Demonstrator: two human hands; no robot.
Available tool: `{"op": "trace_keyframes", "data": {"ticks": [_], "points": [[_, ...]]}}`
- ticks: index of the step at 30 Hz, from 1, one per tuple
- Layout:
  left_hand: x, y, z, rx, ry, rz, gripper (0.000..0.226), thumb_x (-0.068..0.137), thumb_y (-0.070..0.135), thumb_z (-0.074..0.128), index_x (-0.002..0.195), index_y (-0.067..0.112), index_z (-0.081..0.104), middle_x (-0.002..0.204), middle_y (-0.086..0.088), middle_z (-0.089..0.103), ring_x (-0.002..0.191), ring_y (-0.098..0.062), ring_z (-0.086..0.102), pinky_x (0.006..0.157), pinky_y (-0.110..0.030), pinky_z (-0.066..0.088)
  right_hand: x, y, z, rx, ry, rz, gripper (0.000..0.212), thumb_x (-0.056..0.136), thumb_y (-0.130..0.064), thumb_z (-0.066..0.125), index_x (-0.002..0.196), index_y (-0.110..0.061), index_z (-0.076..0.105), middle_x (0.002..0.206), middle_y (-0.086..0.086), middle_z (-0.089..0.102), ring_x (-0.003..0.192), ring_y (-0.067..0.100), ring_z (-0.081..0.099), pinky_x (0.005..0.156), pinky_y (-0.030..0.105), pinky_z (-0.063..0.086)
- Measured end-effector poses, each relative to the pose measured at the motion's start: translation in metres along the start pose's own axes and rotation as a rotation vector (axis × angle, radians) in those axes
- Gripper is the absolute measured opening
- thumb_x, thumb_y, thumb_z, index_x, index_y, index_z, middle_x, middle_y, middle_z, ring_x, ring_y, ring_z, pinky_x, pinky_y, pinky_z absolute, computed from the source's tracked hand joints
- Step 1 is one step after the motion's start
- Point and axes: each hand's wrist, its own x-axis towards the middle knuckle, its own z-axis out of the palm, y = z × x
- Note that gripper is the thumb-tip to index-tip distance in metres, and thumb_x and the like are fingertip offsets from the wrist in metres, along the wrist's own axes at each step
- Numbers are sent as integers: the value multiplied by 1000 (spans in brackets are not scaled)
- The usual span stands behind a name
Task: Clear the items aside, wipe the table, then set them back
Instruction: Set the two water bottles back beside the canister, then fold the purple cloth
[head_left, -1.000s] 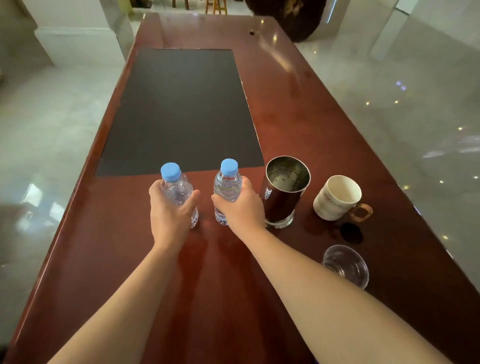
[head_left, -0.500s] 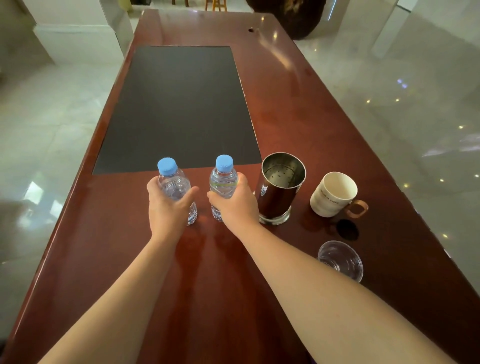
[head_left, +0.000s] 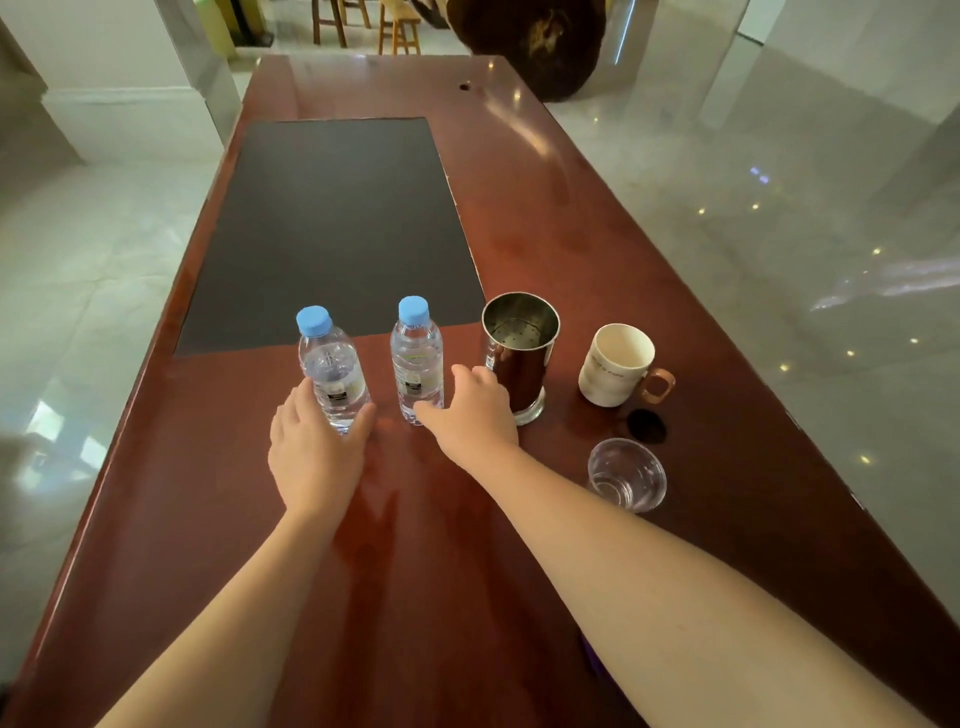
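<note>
- Desk (head_left: 519, 218), red-brown, carries a dark mat (head_left: 337, 228) toward its left edge.
- Steel cup (head_left: 521, 358), mug (head_left: 615, 366) and glass (head_left: 627, 474) stand near the right edge.
- Left hand (head_left: 317, 447), fingers relaxed, cups the left bottle (head_left: 332, 371) base.
- Right hand (head_left: 475, 410), fingers spread, touches the right bottle (head_left: 417, 358).

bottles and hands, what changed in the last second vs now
Both hands have let go. The left hand and right hand were wrapped round the left bottle and right bottle; now their fingers are opened and drawn back toward the person, low beside the bottle bases. The bottles stand upright at the mat edge. The metal cup, mug and glass stayed put.
</note>
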Motion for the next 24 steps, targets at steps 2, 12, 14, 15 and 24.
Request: {"op": "trace_keyframes", "data": {"ticks": [2,12,14,15,24], "points": [[-20,1,-5,57,-13,8,71,89,51,61,146,15,37,155,-10,37,146,-30,25,114,-52,28,-16,7,-4,-39,-19,-42,61,83,-48,59,134,-16,48,142,7,43,128,30,39,98,43,39],[-128,14,-9,199,-84,41,63,91,52,59,141,16,47,155,-10,39,147,-30,24,115,-49,26,-108,59,-23,26,-180,-136,63,84,-49,55,142,-24,46,155,0,34,140,23,28,109,41,32],[-155,20,-5,181,-86,6,64,91,52,59,142,15,47,153,-9,41,146,-29,26,114,-49,29,-131,78,-31,43,-210,-149,61,84,-48,55,140,-24,48,153,-1,36,138,23,30,108,40,32],[-169,24,-2,170,-92,-7,64,91,52,59,142,15,47,153,-9,41,145,-29,28,113,-48,31,-141,90,-35,42,-218,-158,60,85,-48,55,139,-24,49,153,-1,37,138,23,31,108,40,32],[-280,76,50,39,-276,-92,64,90,54,58,142,19,44,147,-6,46,134,-27,44,101,-43,41,-197,211,-94,36,-184,-56,55,85,-45,60,135,-24,53,143,-3,47,131,21,40,101,35,39]]}}
